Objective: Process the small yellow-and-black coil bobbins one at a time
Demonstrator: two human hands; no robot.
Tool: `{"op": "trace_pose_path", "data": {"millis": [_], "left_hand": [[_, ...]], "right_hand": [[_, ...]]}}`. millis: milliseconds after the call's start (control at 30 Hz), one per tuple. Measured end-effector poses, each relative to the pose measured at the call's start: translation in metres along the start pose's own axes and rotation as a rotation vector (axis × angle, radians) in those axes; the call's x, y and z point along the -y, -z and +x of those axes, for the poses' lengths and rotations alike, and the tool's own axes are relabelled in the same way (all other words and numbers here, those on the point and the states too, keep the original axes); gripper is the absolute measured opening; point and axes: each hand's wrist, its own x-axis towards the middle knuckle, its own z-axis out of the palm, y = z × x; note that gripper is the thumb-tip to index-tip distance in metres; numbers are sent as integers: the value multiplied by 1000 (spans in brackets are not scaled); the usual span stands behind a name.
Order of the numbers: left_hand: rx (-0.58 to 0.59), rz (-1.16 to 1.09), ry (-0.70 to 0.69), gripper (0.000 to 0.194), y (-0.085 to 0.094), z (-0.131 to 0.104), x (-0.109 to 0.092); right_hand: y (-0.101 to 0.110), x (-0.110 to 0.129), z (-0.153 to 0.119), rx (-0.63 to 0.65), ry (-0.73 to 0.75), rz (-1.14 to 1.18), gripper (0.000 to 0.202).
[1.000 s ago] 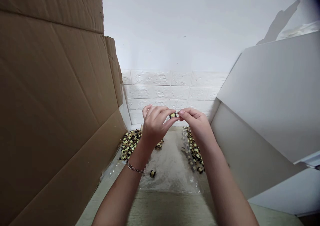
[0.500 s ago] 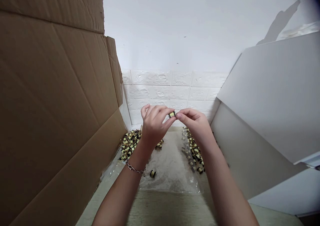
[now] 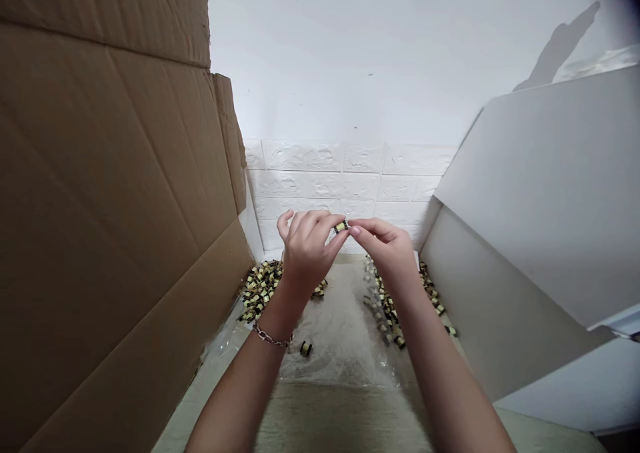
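A small coil bobbin (image 3: 341,227), yellow in the middle with black pinned ends, is raised above the table between my two hands. My left hand (image 3: 309,239) pinches it from the left between thumb and forefinger, the other fingers curled loosely. At its right end, my right hand (image 3: 384,241) has thumb and forefinger pressed together; whether they grip a pin or a thin wire there is too small to tell. One similar loose bobbin (image 3: 306,349) lies below, near my left wrist.
A clear plastic bag (image 3: 340,346) lies flat on the table (image 3: 340,413). Heaps of bobbins flank it, one left (image 3: 260,289) and one right (image 3: 433,289). A cardboard sheet (image 3: 115,193) walls the left side, a white box (image 3: 545,193) the right. Behind stands a white brick-patterned wall (image 3: 310,154).
Both hands have shifted slightly left with the bobbin, which is tilted a little differently. More of the right heap shows beside my right forearm.
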Motion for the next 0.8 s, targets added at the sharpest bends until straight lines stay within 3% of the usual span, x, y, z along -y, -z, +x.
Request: {"op": "trace_pose_path", "data": {"millis": [300,600,800], "left_hand": [[11,5,-4,13,-1,-1,-1],[28,-16,11,14,-2,-1,-1],[38,-79,45,16,-1,-1,-3]], "right_hand": [[-7,-12,3,-74,3,229,13],[-6,-2,-4,-136,100,66,12],[-7,-8,1,-69,-38,384,16]]}}
